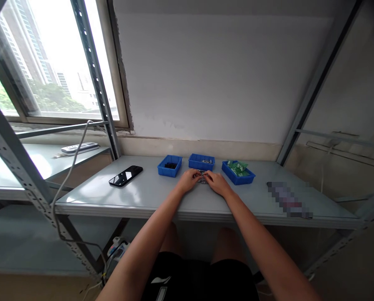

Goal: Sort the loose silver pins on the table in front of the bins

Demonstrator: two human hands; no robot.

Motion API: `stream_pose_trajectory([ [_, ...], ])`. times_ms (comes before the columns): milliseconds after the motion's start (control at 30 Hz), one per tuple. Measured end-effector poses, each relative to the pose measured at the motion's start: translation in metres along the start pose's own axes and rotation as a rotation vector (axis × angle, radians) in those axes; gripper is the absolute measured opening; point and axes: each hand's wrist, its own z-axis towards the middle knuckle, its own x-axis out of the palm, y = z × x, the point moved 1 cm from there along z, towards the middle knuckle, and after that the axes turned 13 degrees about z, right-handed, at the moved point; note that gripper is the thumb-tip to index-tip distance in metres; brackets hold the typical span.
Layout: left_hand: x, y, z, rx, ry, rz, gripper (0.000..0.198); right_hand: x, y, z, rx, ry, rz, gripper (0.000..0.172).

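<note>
My left hand (187,180) and my right hand (217,183) rest close together on the grey tabletop, fingers curled inward toward each other. Between the fingertips lie small shiny metal pieces (202,178), too small for me to tell their kind. Each hand's fingers are closed at these pieces, and the fingertips partly hide what they pinch. Just behind the hands stands a blue bin (202,162) with some metal parts in it. To the left is a blue bin (169,171) holding small black parts. On the right, another blue bin (238,179) contains green-and-white packets (237,168).
A black phone (125,176) lies on the left of the table (136,200). A pixelated flat item (288,200) lies near the right front edge. Metal shelf posts (94,62) frame the table. A cable (68,175) hangs down at the left, with a power strip (80,148) beyond.
</note>
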Motion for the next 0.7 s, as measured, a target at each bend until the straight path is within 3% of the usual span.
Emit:
stream_pose_trajectory([
  [400,-0.0001,-0.0019,0.0018,-0.032,0.020,-0.138,0.017,0.0021,0.0056,-0.0005,-0.018,0.054,-0.027,0.018],
  [700,0.0049,0.0071,0.0013,-0.092,0.111,-0.072,0.023,0.0001,-0.0023,0.0006,0.029,-0.040,-0.012,0.021],
])
